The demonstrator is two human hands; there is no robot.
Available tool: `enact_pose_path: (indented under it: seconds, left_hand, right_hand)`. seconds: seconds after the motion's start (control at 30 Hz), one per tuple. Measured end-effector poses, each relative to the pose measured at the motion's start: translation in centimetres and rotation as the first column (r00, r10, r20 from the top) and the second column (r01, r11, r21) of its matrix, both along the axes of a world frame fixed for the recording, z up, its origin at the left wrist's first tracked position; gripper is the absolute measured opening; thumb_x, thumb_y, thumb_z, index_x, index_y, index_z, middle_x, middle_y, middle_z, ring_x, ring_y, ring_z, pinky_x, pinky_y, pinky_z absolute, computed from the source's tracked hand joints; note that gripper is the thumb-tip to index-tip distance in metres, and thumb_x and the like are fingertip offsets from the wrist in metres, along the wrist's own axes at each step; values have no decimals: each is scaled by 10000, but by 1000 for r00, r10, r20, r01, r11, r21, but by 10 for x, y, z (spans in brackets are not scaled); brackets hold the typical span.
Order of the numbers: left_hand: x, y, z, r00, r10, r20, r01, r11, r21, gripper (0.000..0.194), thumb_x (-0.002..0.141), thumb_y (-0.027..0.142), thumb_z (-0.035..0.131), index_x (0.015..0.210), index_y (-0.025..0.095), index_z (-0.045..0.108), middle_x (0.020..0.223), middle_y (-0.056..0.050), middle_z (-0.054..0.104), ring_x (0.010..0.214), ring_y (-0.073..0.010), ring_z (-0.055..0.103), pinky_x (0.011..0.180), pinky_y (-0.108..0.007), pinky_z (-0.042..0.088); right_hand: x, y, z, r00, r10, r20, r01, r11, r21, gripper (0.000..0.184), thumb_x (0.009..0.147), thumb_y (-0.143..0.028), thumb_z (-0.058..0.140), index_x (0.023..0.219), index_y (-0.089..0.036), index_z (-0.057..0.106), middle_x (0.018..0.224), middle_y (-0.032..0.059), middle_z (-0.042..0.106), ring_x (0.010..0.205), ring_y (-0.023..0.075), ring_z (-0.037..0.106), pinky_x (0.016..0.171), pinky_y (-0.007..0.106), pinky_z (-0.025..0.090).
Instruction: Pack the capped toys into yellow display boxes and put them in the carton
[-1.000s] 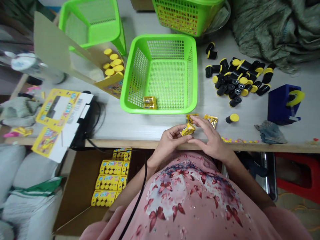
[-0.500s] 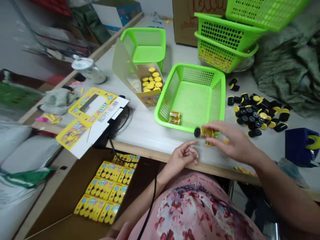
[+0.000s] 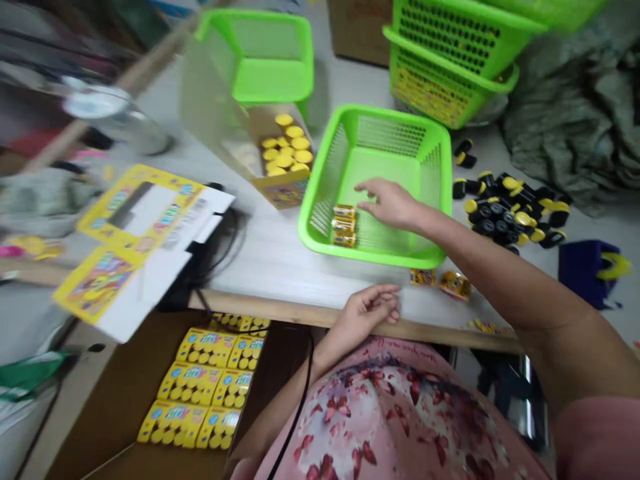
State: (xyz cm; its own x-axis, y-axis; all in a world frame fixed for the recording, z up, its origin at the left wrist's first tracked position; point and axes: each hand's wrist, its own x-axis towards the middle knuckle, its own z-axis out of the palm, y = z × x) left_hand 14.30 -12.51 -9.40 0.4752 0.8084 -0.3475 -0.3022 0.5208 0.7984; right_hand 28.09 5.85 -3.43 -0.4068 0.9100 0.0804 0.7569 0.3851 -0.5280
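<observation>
My right hand (image 3: 387, 202) is inside a green plastic basket (image 3: 373, 257), fingers apart and holding nothing. Just left of its fingertips, three small gold-labelled cylinders (image 3: 345, 225) lie side by side on the basket floor. My left hand (image 3: 367, 310) rests at the table's front edge, palm up, with loosely curled fingers and nothing in it. Between the basket and my right forearm are a small gold-patterned piece (image 3: 423, 277) and a roll-like gold-patterned piece (image 3: 455, 285). A pile of black pieces with yellow ends (image 3: 510, 213) lies to the right.
An open box of yellow-topped cylinders (image 3: 283, 193) and another green basket (image 3: 307, 60) stand left of centre. A flattened printed carton (image 3: 165, 227) lies left. Stacked baskets (image 3: 450, 80) are behind. A blue tape dispenser (image 3: 583, 273) sits right; below, a carton (image 3: 100, 413) holds yellow packs.
My right hand has gone from the basket's front edge into it and let go of a black-ended gold cylinder. The basket now shows three cylinders instead of two. My left hand stayed in place.
</observation>
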Motion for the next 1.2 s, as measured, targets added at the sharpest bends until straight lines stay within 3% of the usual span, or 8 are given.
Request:
enact_pose_path:
  seconds: [0.13,0.23,0.37,0.57,0.77,0.83,1.0,1.2]
  left_hand:
    - [-6,3,4,998,8,-60,-7,1000,22,430,775,455,856,1080,167,762,884,-55,762,741,-158,713,747,-295,599]
    - [-8,8,7,987,-13,-157,21,999,50,452,747,477,875,1076,183,774,911,-60,783,735,-167,722,782,-303,613]
    - [-1,9,10,954,3,-299,24,996,86,524,721,543,872,1098,194,770,918,-62,788,757,-195,727,819,-346,625]
    - [22,5,10,880,61,-470,45,976,212,595,687,655,834,1078,208,783,886,-46,781,816,-206,715,918,-374,590]
    - [24,1,5,878,161,-450,-38,962,270,492,723,571,842,1044,202,786,833,-20,774,744,-155,697,813,-281,591]
    - [23,0,3,882,195,-430,-73,956,285,460,737,540,844,1040,199,784,831,-16,776,726,-144,697,790,-266,590]
    - [25,-1,0,880,195,-432,-32,934,355,445,778,530,810,1050,178,785,822,-31,773,723,-154,703,768,-272,585]
    - [24,-5,-8,846,196,-496,93,862,499,397,859,507,731,1075,181,796,912,-69,770,800,-178,697,810,-297,550]
  right_hand:
    - [89,-76,41,945,-275,-176,316,905,285,276,1010,-447,565,1060,-229,726,1023,33,732,975,192,687,922,396,564]
    - [160,-170,55,727,-646,-234,679,624,388,388,992,-542,545,856,-208,688,790,10,672,745,159,641,779,339,542]
    - [229,-274,20,310,-945,-108,908,261,326,485,992,-546,460,677,-207,606,657,20,602,653,179,570,720,351,496]
    - [264,-303,-49,196,-952,234,919,262,295,259,891,-280,540,957,-154,756,1020,161,700,968,287,581,922,453,464]
    - [264,-302,-43,140,-982,126,875,182,448,154,865,-303,651,872,-161,710,993,163,680,1021,337,556,964,538,443]
    - [239,-299,-37,254,-965,57,816,246,523,239,898,-351,665,1029,-155,699,1081,170,676,1069,336,564,982,535,448]
    - [151,-262,-37,772,-622,128,492,714,498,253,998,-258,584,1226,-264,693,1270,98,682,1221,266,573,1131,484,406]
    - [111,-225,-51,824,-503,260,364,822,438,308,988,-217,603,1283,-262,680,1487,89,598,1421,317,462,1243,641,256]
